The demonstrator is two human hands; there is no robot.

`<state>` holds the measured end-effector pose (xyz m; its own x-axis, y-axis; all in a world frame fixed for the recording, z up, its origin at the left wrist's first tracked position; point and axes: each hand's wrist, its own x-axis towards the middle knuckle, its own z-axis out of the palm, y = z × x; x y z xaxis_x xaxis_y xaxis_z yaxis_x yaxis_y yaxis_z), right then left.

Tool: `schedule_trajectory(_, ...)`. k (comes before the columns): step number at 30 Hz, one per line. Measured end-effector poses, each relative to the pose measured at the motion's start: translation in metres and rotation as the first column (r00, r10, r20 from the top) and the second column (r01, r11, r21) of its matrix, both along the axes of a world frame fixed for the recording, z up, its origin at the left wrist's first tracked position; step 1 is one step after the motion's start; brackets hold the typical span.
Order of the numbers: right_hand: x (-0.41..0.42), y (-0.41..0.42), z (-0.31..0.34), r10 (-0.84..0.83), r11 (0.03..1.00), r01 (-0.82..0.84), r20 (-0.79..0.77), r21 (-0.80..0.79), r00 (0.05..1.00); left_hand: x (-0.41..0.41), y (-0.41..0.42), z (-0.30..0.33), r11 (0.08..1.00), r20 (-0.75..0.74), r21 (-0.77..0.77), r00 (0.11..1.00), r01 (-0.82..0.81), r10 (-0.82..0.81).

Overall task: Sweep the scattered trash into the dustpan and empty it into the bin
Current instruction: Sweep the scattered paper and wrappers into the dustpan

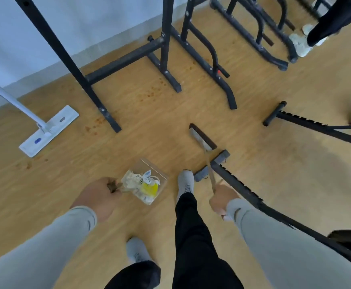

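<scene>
Head view, left to right. A white flat mop [49,130] lies on the wooden floor [274,163] near the wall at the far left, well apart from the work. The left hand [96,198] has its grip closed round the dark handle [114,186] of a clear dustpan [147,182], which is over the floor in front of the person's feet and carries the trash [143,183]: crumpled white paper and a yellow wrapper. The load sits heaped toward the open front edge, so any forward tilt during the carry could spill it back onto the floor. The right hand [222,200] has its grip closed round the thin stick of the broom [202,137], whose head rests on the floor just beyond a black frame foot [212,165]. The stick crosses that foot, and a careless pull could snag it. Black exercise frames [166,49] crowd the route and could catch the pan. No bin is in view. Rust-coloured spots [151,92] on the floor look like stains, not sweepable trash.
</scene>
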<state>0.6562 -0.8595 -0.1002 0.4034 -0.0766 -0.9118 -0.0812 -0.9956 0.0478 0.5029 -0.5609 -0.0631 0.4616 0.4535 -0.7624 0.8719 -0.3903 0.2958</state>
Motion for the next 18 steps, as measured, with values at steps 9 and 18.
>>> schedule_trajectory(9, -0.153, 0.01, 0.078, -0.052, 0.98, 0.081, -0.158, 0.182, 0.986, -0.106, 0.008, 0.027, 0.968, -0.065, 0.013, 0.966, 0.251, -0.25)
schedule_trajectory(18, -0.112, -0.051, 0.117, -0.257, 0.951, 0.24, 0.064, 0.196, 0.964, -0.159, 0.021, 0.016, 0.958, -0.112, 0.029, 0.953, 0.286, -0.281)
